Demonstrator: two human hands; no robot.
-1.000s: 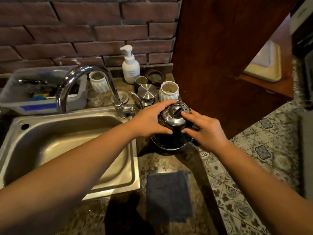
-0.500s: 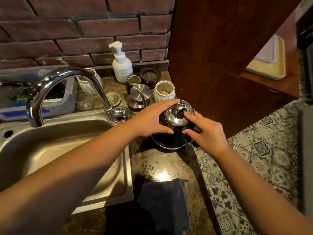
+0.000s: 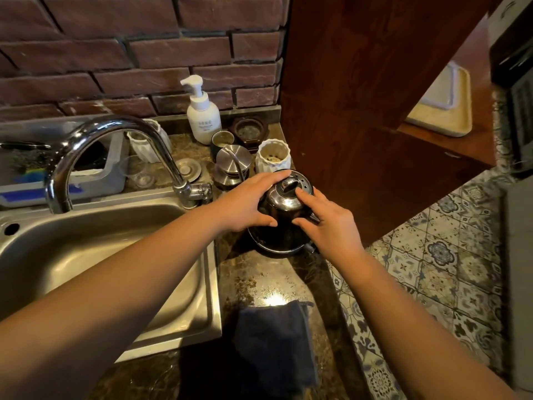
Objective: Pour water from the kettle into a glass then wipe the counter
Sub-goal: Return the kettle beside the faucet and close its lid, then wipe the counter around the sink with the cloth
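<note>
Both hands are on the kettle, which stands on the table near its right edge, just right of the sink. Left hand cups the kettle's left side, fingers curled over the lid. Right hand grips the right side, forefinger on the lid. A clear glass sits behind the faucet. A dark cloth lies at the near edge.
</note>
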